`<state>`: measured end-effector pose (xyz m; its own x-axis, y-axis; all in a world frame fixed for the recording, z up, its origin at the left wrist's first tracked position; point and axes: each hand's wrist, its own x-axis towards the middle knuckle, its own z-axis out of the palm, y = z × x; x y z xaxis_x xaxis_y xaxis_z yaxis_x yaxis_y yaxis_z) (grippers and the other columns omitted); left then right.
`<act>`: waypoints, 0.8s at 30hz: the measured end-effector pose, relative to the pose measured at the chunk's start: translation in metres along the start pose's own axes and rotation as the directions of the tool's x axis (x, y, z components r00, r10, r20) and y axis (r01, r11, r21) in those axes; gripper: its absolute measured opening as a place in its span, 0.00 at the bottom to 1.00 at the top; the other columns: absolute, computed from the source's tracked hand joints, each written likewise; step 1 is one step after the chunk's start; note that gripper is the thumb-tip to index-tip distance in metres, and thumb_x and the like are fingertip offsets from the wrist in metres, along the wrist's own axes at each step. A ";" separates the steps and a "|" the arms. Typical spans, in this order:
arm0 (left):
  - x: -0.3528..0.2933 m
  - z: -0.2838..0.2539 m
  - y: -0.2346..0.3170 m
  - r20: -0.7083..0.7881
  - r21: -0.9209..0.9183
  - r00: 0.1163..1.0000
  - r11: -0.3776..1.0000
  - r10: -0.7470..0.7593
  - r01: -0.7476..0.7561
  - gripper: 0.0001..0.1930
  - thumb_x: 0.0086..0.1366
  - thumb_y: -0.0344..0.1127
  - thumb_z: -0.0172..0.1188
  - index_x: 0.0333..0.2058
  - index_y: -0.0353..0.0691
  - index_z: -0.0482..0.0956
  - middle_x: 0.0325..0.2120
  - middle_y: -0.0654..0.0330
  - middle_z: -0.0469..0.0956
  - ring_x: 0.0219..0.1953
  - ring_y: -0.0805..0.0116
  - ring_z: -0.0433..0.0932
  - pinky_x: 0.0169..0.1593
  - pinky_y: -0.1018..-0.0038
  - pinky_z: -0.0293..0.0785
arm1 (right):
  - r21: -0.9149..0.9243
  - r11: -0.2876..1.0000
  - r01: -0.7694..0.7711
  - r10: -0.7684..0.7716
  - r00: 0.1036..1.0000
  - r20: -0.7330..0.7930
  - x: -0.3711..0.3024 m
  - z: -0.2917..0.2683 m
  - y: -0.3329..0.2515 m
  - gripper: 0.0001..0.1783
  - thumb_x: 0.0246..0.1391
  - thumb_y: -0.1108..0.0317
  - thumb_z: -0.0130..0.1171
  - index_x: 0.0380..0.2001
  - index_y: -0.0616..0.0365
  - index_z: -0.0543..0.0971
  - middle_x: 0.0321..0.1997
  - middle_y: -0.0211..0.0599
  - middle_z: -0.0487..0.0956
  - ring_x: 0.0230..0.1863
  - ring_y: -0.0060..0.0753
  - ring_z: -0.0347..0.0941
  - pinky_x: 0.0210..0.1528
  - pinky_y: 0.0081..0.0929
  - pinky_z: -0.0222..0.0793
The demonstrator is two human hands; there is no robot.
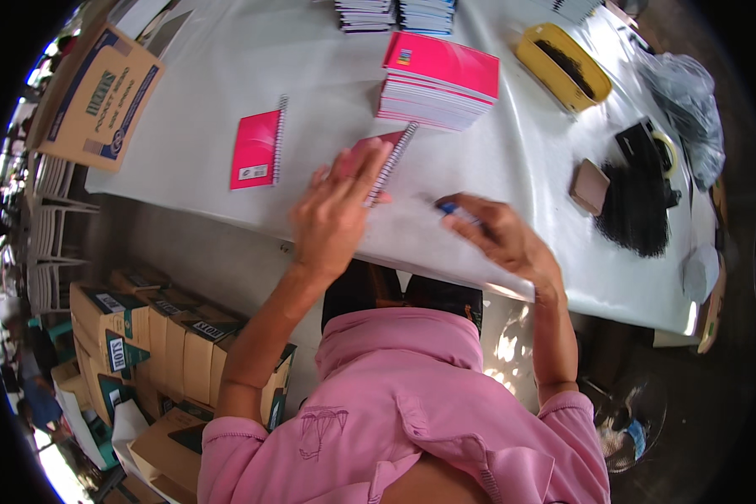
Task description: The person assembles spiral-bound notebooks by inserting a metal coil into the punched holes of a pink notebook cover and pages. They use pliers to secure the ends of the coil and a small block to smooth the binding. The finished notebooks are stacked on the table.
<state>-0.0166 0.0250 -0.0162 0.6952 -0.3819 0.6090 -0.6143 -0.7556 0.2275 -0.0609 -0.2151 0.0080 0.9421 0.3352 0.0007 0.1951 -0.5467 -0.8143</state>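
Observation:
My left hand (332, 220) grips a pink spiral notebook (370, 151), tilted up over the table with its wire coil on the right; my fingers cover much of its cover. To the right, my right hand (508, 239) is closed round a small blue-handled tool (462, 212); its dark tip points left and is blurred, so its kind is unclear. Another pink spiral notebook (257, 151) lies flat left of my left hand. Beyond my hands stands a stack of pink notebooks (441, 80).
A yellow tray (575, 94) holds dark wire-like pieces. At right lie a bundle of black strands (634, 210), a brown block (590, 186) and a plastic bag (689, 109). A cardboard box (105, 99) stands at far left. Boxes (172, 344) are piled below the table; a fan (630, 433) is lower right.

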 end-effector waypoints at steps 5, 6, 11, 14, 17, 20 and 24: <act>0.000 -0.035 -0.085 0.144 -0.635 0.943 0.703 -0.300 0.320 0.34 0.59 0.41 0.65 0.64 0.47 0.67 0.60 0.62 0.72 0.61 0.56 0.71 0.60 0.64 0.71 | -0.481 0.864 -0.146 -0.001 0.956 -0.292 0.007 -0.011 0.031 0.28 0.53 0.61 0.66 0.56 0.58 0.72 0.56 0.45 0.73 0.57 0.49 0.68 0.53 0.41 0.68; 0.002 -0.037 -0.096 0.163 -0.769 0.953 0.573 -0.255 0.285 0.36 0.59 0.45 0.64 0.65 0.46 0.65 0.61 0.60 0.71 0.63 0.55 0.68 0.62 0.63 0.68 | -0.305 0.951 -0.054 -0.056 0.939 -0.340 0.020 -0.002 0.021 0.31 0.52 0.62 0.67 0.58 0.58 0.71 0.59 0.44 0.71 0.59 0.47 0.67 0.56 0.40 0.67; 0.006 -0.017 -0.137 0.152 -0.987 0.987 0.045 -0.048 0.154 0.45 0.59 0.62 0.57 0.68 0.42 0.57 0.66 0.52 0.61 0.70 0.49 0.55 0.70 0.54 0.52 | 0.584 0.768 0.264 -0.217 0.964 -0.151 0.092 0.057 -0.031 0.30 0.50 0.69 0.69 0.57 0.58 0.74 0.57 0.41 0.76 0.58 0.35 0.70 0.61 0.36 0.66; 0.025 -0.036 -0.148 0.291 -0.950 0.849 -0.028 -0.440 0.311 0.46 0.61 0.63 0.57 0.69 0.42 0.54 0.69 0.53 0.56 0.71 0.52 0.52 0.71 0.56 0.46 | 0.388 0.912 0.131 -0.076 0.985 -0.153 0.136 0.083 -0.065 0.21 0.51 0.73 0.65 0.50 0.59 0.78 0.53 0.43 0.79 0.57 0.41 0.73 0.60 0.33 0.67; 0.012 -0.041 -0.218 0.263 -0.851 0.749 0.219 -0.608 0.477 0.42 0.65 0.61 0.55 0.69 0.41 0.55 0.69 0.52 0.55 0.71 0.54 0.52 0.71 0.57 0.46 | -0.095 0.868 0.488 -0.491 0.812 -0.317 0.177 0.133 -0.068 0.17 0.52 0.70 0.63 0.47 0.56 0.81 0.53 0.41 0.79 0.58 0.43 0.72 0.62 0.38 0.63; -0.030 -0.007 -0.276 0.362 -0.389 0.785 0.684 -0.503 0.618 0.35 0.67 0.57 0.55 0.67 0.45 0.62 0.69 0.53 0.55 0.72 0.52 0.50 0.71 0.56 0.44 | -0.437 0.736 0.517 -0.573 0.820 0.005 0.188 0.162 -0.065 0.13 0.53 0.62 0.62 0.43 0.50 0.83 0.56 0.35 0.77 0.59 0.40 0.70 0.65 0.48 0.58; -0.030 0.007 -0.237 0.306 0.019 0.826 0.870 -0.474 0.492 0.30 0.65 0.51 0.59 0.64 0.49 0.67 0.68 0.55 0.59 0.71 0.46 0.52 0.70 0.56 0.46 | -0.472 0.796 0.379 -0.580 0.702 -0.414 0.157 0.094 -0.040 0.15 0.47 0.74 0.67 0.42 0.51 0.83 0.49 0.34 0.81 0.51 0.36 0.74 0.57 0.33 0.67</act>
<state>0.1115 0.2117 -0.0939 0.9794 -0.1202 0.1625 -0.1852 -0.8554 0.4837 0.0540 -0.0684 -0.0135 0.6611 0.2347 0.7126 0.6410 -0.6703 -0.3739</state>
